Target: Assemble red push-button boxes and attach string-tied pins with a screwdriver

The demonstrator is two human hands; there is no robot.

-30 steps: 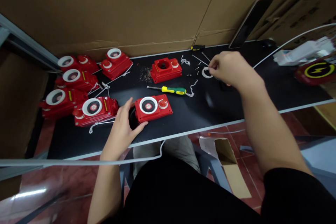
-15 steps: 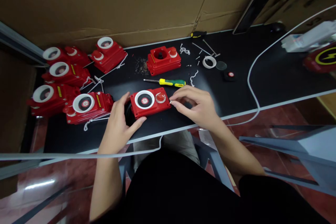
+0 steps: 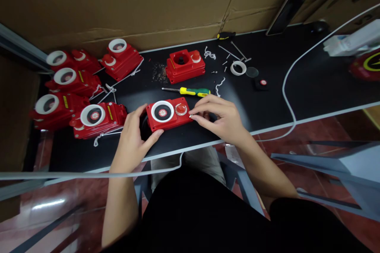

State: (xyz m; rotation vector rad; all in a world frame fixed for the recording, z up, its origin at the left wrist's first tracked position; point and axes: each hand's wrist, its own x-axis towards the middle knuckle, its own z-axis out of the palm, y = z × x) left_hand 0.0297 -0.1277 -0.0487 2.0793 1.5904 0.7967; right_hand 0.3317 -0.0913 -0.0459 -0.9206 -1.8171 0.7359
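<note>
A red alarm box [image 3: 169, 122] lies in front of me, with a white ring around a dark round disc and a clear-capped red lamp beside it. My left hand [image 3: 132, 136] holds its left end, thumb along the near side and fingers behind. At the box's right end, my right hand [image 3: 219, 118] pinches a small screw [image 3: 190, 116] against the corner between thumb and forefinger. Just beyond the box lies a yellow-and-green screwdriver [image 3: 196, 92], tip to the left. Farther back sits another red box [image 3: 184, 72] with an uncovered round opening.
Several assembled red boxes [image 3: 99, 120] crowd the left side, some with white cords. A white ring [image 3: 238, 68], a clear disc [image 3: 252, 72], small screws and metal rods lie at back right. A white cable [image 3: 285, 83] crosses the right side. Cardboard [image 3: 148, 4] stands behind the table.
The view has shifted slightly. My right hand keeps its pinch at the box's right corner, with only a small movement of the fingers. My left hand still holds the box.
</note>
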